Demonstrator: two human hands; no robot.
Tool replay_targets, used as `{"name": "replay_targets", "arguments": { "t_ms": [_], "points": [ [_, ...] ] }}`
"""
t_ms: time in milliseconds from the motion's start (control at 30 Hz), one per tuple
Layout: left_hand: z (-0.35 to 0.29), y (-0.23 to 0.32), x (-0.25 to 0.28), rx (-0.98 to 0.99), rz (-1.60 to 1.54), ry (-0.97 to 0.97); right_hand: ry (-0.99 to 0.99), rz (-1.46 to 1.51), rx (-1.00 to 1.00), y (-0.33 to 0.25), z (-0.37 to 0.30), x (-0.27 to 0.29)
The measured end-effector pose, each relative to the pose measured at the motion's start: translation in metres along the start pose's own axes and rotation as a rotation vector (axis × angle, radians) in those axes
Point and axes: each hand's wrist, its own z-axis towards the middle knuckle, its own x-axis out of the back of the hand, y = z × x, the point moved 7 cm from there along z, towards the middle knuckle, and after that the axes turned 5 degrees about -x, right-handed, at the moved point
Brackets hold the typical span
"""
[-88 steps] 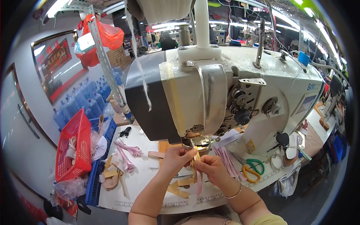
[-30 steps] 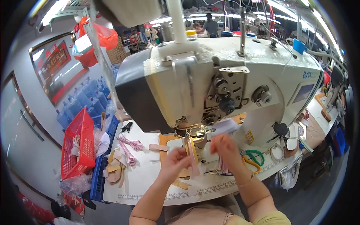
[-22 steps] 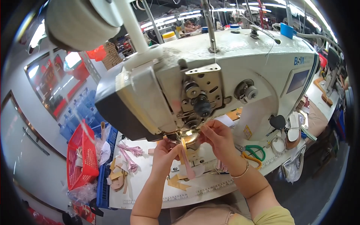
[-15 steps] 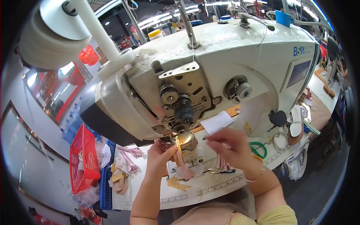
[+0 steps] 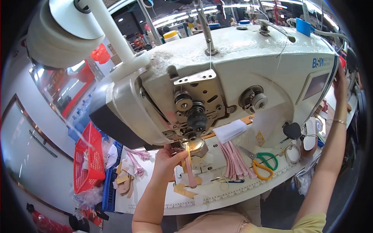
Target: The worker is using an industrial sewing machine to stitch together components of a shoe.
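My left hand (image 5: 169,157) is closed, thumb and fingers pinching a narrow pink strip (image 5: 190,176) with a yellowish edge under the head of a white sewing machine (image 5: 163,89). The strip hangs down toward the table's front edge, beside a shiny metal piece (image 5: 199,147) lit by the machine's lamp. My right arm reaches far out to the right, and my right hand (image 5: 340,83) is at the machine's right end, past its small screen (image 5: 314,86). Its fingers are mostly hidden by the machine's edge, so what it touches does not show.
Right of the needle lie a bundle of pink strips (image 5: 233,161) and scissors with green and orange handles (image 5: 263,169). White paper (image 5: 230,131) lies behind them. More pink pieces (image 5: 136,165) and tan scraps (image 5: 123,180) lie left, by a red basket (image 5: 89,163) and a blue crate (image 5: 111,182).
My right hand has swung from beside the needle area out to the machine's right end, uncovering the pink bundle and scissors. The left hand still holds the strip. The view has shifted slightly.
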Motion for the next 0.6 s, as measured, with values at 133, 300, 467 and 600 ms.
{"name": "replay_targets", "arguments": {
  "t_ms": [133,300,467,600],
  "points": [
    [-0.003,-0.007,0.014,0.095,-0.259,0.029,-0.022,-0.193,-0.166,-0.033,0.022,-0.048],
    [-0.013,-0.046,0.085,0.176,-0.165,0.054,0.239,-0.228,0.516,-0.072,0.007,0.012],
    [-0.107,-0.057,0.122,0.311,-0.297,0.132,-0.359,0.247,-0.010,0.054,-0.318,-0.147],
    [-0.124,-0.046,0.067,0.220,-0.443,0.079,-0.936,0.147,-0.643,0.108,-0.477,-0.297]
  ]
}}
